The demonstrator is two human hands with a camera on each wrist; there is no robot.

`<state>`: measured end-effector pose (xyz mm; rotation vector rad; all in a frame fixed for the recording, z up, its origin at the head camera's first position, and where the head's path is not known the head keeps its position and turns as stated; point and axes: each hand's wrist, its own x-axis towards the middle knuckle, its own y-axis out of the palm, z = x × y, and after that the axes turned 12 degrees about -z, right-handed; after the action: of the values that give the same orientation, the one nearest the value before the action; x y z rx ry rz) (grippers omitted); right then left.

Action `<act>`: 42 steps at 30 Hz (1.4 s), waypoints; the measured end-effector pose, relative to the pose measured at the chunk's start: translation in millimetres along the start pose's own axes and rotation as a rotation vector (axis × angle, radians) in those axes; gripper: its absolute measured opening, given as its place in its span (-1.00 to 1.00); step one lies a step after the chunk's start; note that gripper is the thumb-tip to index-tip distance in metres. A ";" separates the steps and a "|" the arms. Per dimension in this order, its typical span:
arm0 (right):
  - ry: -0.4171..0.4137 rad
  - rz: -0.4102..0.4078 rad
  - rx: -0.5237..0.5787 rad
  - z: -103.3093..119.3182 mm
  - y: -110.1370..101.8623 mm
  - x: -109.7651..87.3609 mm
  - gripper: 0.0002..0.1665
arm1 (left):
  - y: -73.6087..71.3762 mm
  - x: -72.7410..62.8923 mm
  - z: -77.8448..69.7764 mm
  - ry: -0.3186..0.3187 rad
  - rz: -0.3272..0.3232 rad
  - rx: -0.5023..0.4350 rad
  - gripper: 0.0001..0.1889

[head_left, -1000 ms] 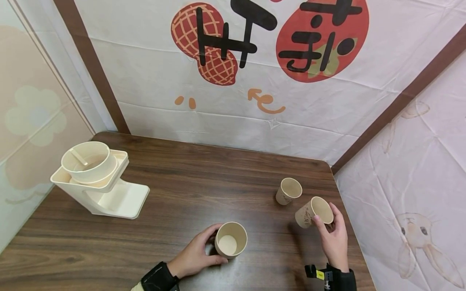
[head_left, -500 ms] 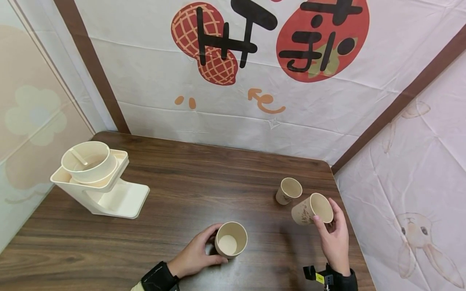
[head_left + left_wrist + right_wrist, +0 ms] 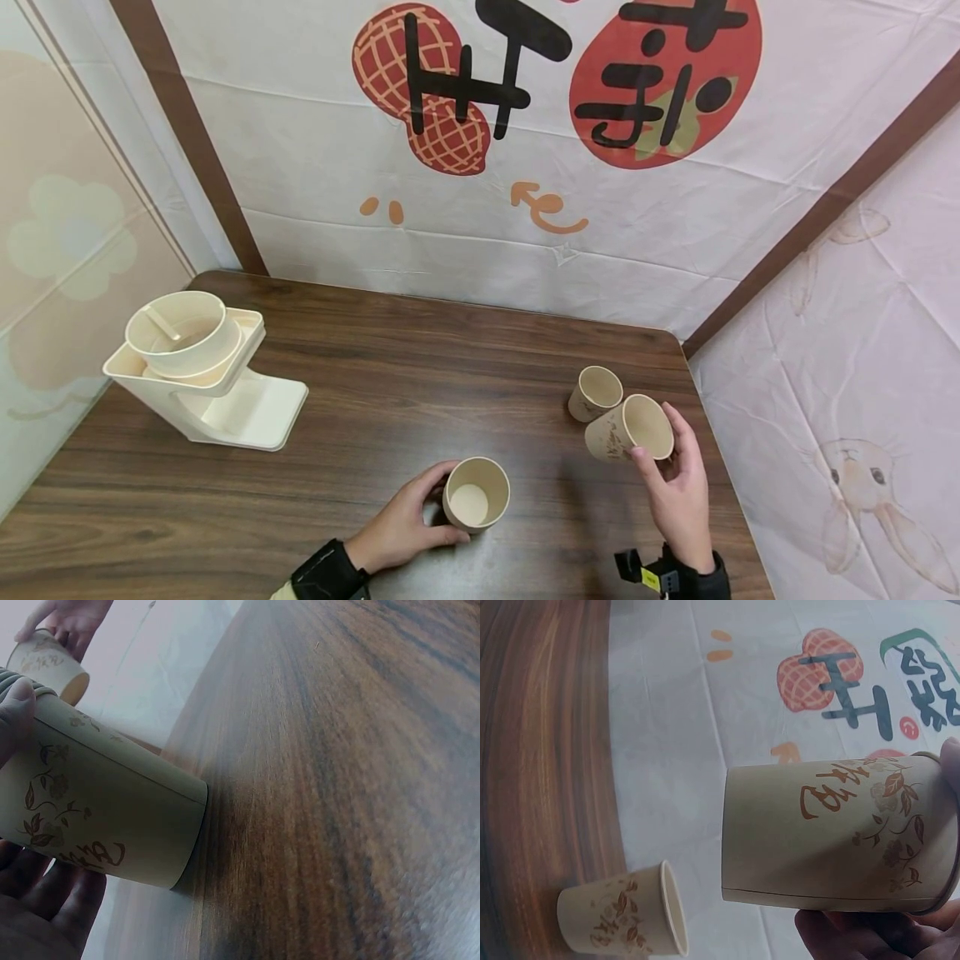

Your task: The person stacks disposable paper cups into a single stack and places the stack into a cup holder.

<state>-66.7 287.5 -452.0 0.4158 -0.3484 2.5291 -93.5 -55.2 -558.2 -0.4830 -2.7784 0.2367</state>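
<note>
At the right of the head view, a tilted paper cup [image 3: 628, 429] hangs above the surface [image 3: 420, 375], its base toward the left of the frame and its mouth toward the right. The right hand [image 3: 681, 496] pinches it near the rim, thumb on the near side and fingers round the far side. Brown leaves and handwritten-looking characters show on its wall in the right wrist view.

Near the lower middle of the head view, a second cup [image 3: 476, 494] stands upright on the surface. The left hand [image 3: 408, 517] holds it from the left, thumb and fingers curved round opposite sides. The left wrist view shows several ridges at its rim; whether more than one cup is nested there, I cannot tell.

Just to the upper left of the tilted paper cup, a third cup [image 3: 592, 396] stands upright on the surface, apart from it in the right wrist view.

Well apart, at the left of the frame, a cream stand [image 3: 255, 408] carries a round bowl [image 3: 183, 362] with a pale handle [image 3: 162, 322] slanting inside. Black bands circle both wrists at the bottom edge. Across the top, a white cloth [image 3: 450, 242] bears a red peanut print [image 3: 375, 67] and a strawberry print [image 3: 600, 92] under black characters.
</note>
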 end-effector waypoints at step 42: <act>-0.208 0.267 0.264 33.9 37.6 -22.8 -0.07 | -1.0 -0.1 -0.7 -0.017 0.018 -0.012 -0.18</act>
<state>-61.8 234.8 -435.0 0.7838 -0.1528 2.8107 -93.4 -56.1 -557.4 -0.5115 -2.7948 0.2299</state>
